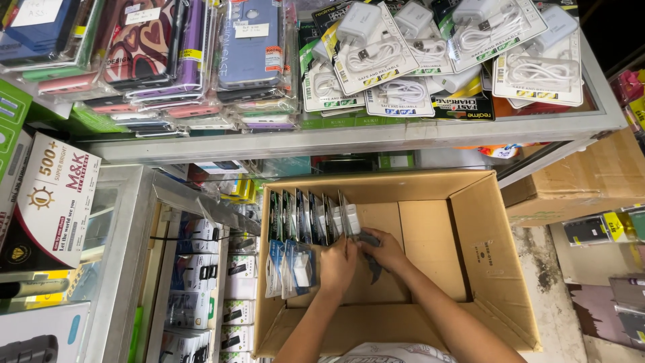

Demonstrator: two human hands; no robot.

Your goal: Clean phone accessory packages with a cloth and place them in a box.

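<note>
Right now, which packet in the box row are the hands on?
The rightmost packet, at the row's open end. Both the left hand and right hand meet there; the other packets stand untouched to its left.

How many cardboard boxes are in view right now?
2: the open cardboard box under both hands, and a closed cardboard box right of it below the counter. Others may be hidden.
</note>
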